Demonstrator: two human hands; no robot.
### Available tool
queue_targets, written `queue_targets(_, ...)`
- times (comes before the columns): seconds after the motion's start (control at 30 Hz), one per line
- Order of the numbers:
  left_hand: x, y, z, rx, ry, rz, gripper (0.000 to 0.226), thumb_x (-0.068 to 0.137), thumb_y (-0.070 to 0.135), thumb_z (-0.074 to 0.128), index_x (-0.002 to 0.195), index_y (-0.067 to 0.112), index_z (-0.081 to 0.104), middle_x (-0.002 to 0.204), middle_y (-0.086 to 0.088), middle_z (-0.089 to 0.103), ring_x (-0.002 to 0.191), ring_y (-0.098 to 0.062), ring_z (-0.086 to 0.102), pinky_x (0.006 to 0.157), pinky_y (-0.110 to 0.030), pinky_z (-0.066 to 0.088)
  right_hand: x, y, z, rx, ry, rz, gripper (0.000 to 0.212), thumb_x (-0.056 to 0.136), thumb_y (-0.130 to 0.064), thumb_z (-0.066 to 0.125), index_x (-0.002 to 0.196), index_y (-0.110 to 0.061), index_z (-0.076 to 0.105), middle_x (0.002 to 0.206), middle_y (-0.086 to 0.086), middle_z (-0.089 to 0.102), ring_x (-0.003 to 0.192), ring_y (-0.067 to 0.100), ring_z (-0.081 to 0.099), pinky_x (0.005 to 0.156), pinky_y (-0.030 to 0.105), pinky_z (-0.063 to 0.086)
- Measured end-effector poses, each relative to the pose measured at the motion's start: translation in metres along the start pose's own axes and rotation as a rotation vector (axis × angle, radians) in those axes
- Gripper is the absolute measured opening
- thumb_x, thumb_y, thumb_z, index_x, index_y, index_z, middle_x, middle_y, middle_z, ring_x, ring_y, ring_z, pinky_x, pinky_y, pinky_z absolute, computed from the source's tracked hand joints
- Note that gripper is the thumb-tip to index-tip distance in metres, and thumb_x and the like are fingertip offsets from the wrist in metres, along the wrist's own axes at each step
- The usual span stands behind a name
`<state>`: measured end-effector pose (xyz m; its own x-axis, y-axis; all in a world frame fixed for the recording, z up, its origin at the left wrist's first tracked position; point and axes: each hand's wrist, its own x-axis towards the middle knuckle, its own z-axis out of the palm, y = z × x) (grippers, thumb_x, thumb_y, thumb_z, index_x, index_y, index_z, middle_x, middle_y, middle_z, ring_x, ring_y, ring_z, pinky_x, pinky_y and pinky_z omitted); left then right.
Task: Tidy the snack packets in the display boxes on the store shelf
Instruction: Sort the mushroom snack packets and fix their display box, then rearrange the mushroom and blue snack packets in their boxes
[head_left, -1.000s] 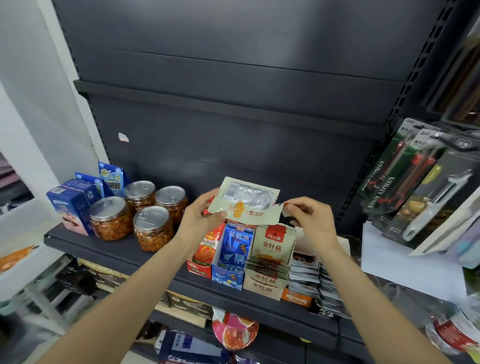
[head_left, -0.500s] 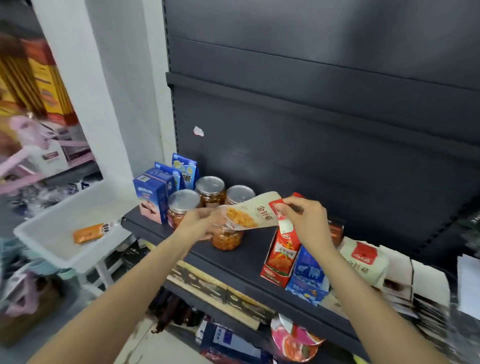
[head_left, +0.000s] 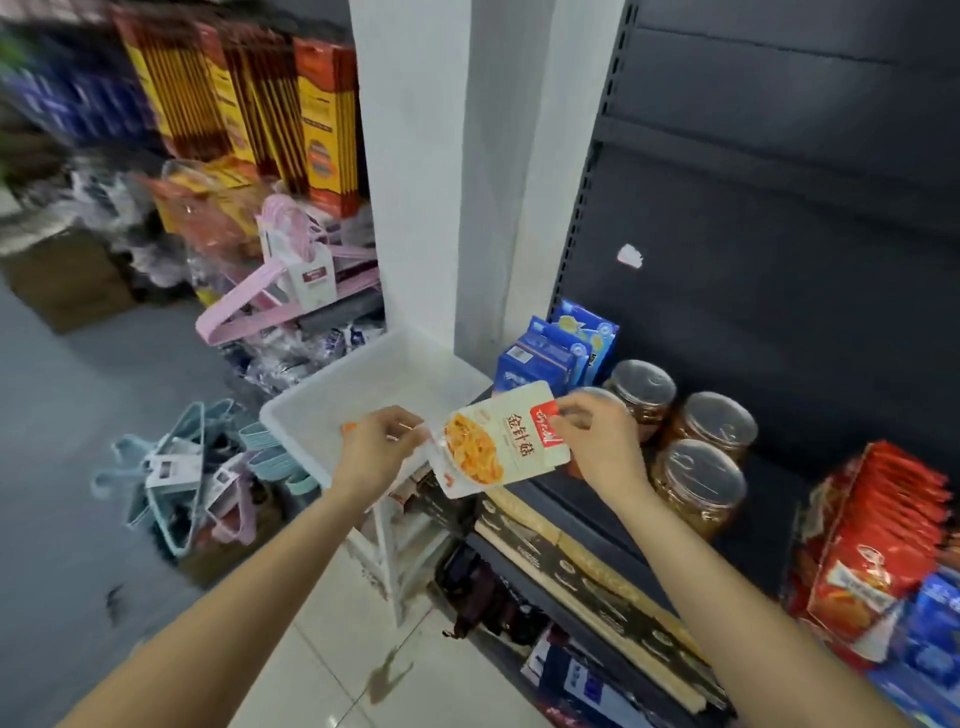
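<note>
A cream snack packet (head_left: 501, 441) with a red label and a picture of orange food hangs in the air between my hands. My left hand (head_left: 376, 447) pinches its left corner. My right hand (head_left: 597, 441) pinches its red top-right corner. The packet is just right of a white plastic bin (head_left: 374, 384), over the left end of the dark shelf (head_left: 582, 499). A small orange packet (head_left: 347, 428) peeks out in the bin behind my left hand. At the far right stands a red display box of red packets (head_left: 878, 545).
Three clear jars with silver lids (head_left: 701, 457) and blue cartons (head_left: 556, 353) stand on the shelf behind the packet. Pink and blue hangers (head_left: 208, 467) lie on the floor at left. A white pillar (head_left: 441, 182) rises behind the bin. Lower shelves hold more boxes.
My view swung left, away from the display boxes toward the bin. Both hands carried the cream packet leftward with it and turned it so its printed front shows.
</note>
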<state>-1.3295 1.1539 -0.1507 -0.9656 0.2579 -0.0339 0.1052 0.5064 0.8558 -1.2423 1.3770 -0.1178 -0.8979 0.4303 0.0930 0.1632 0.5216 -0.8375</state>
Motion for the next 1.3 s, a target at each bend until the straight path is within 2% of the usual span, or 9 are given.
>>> queue_targets(0.43,0.177,-0.136,-0.047,-0.071,0.206,-0.394,0.002,0.092,0.012,0.057,0.092,0.011,0.06,0.081,-0.01,0.067,0.076,-0.026,0.065,0.079,-0.043,0.055,0.179,0.013,0.226,-0.132,-0.249,0.141,0.027,0.09,0.002,0.053,0.113,-0.007,0.065,0.108,0.01,0.068,0.085,0.008,0.057,0.051,-0.003,0.037)
queue_targets(0.57,0.223,-0.171,-0.041,-0.067,0.24,-0.477,0.009,0.09,0.012,0.057,0.099,0.013,0.059,0.087,-0.006,0.065,0.073,-0.021,0.06,0.066,-0.029,0.049,0.221,0.041,0.277,-0.267,-0.39,0.242,0.026,0.09,0.0,0.054,0.113,-0.006,0.065,0.111,0.01,0.067,0.092,0.014,0.061,0.053,0.003,0.038)
queue_targets(0.77,0.254,-0.211,-0.025,0.126,0.009,-0.573,0.032,0.093,0.011,0.051,0.125,0.009,0.048,0.112,-0.015,0.058,0.063,-0.009,0.049,0.058,-0.025,0.039,0.243,0.07,0.322,-0.418,-0.583,0.412,0.024,0.085,0.0,0.053,0.103,-0.002,0.069,0.108,0.016,0.068,0.102,0.028,0.063,0.081,0.029,0.05)
queue_targets(0.83,0.256,-0.217,-0.024,0.175,-0.138,-0.63,0.042,0.093,0.012,0.053,0.134,0.008,0.041,0.123,-0.018,0.053,0.085,-0.024,0.06,0.062,-0.027,0.048,0.243,0.069,0.328,-0.492,-0.646,0.426,0.014,0.086,-0.005,0.053,0.09,-0.001,0.066,0.109,0.018,0.066,0.103,0.03,0.061,0.075,0.028,0.045)
queue_targets(0.87,0.256,-0.219,-0.023,0.208,-0.2,-0.633,0.047,0.092,0.013,0.054,0.136,0.008,0.039,0.128,-0.019,0.05,0.101,-0.03,0.058,0.076,-0.032,0.05,0.243,0.068,0.329,-0.52,-0.656,0.435,0.012,0.087,-0.006,0.053,0.088,-0.002,0.064,0.111,0.019,0.065,0.106,0.032,0.059,0.076,0.029,0.043)
queue_targets(0.93,0.254,-0.219,-0.026,0.255,-0.264,-0.578,0.047,0.091,0.017,0.056,0.135,0.009,0.042,0.132,-0.017,0.049,0.116,-0.031,0.051,0.095,-0.034,0.043,0.24,0.066,0.328,-0.531,-0.643,0.445,0.023,0.088,-0.009,0.055,0.109,-0.001,0.061,0.119,0.018,0.061,0.113,0.032,0.055,0.085,0.029,0.042)
queue_targets(1.0,0.253,-0.212,-0.031,0.246,-0.286,-0.492,0.039,0.092,0.019,0.056,0.129,0.009,0.05,0.128,-0.013,0.054,0.116,-0.027,0.052,0.094,-0.03,0.041,0.235,0.059,0.323,-0.508,-0.643,0.435,0.034,0.089,-0.011,0.055,0.122,-0.003,0.056,0.126,0.015,0.058,0.118,0.029,0.052,0.09,0.027,0.039)
queue_targets(1.13,0.244,-0.184,-0.048,0.28,-0.3,-0.331,0.028,0.094,0.02,0.051,0.12,0.012,0.055,0.115,-0.008,0.063,0.102,-0.023,0.058,0.085,-0.031,0.047,0.216,0.039,0.306,-0.408,-0.584,0.433,0.031,0.091,-0.013,0.052,0.121,-0.009,0.059,0.129,0.009,0.056,0.117,0.023,0.052,0.084,0.021,0.037)
queue_targets(1.3,0.21,-0.133,-0.058,0.405,-0.38,-0.043,0.025,0.094,0.024,0.048,0.117,0.017,0.057,0.111,-0.002,0.064,0.095,-0.021,0.06,0.079,-0.034,0.051,0.169,-0.003,0.266,-0.35,-0.397,0.323,0.03,0.092,-0.01,0.046,0.117,-0.012,0.062,0.122,0.008,0.06,0.109,0.023,0.055,0.088,0.029,0.045)
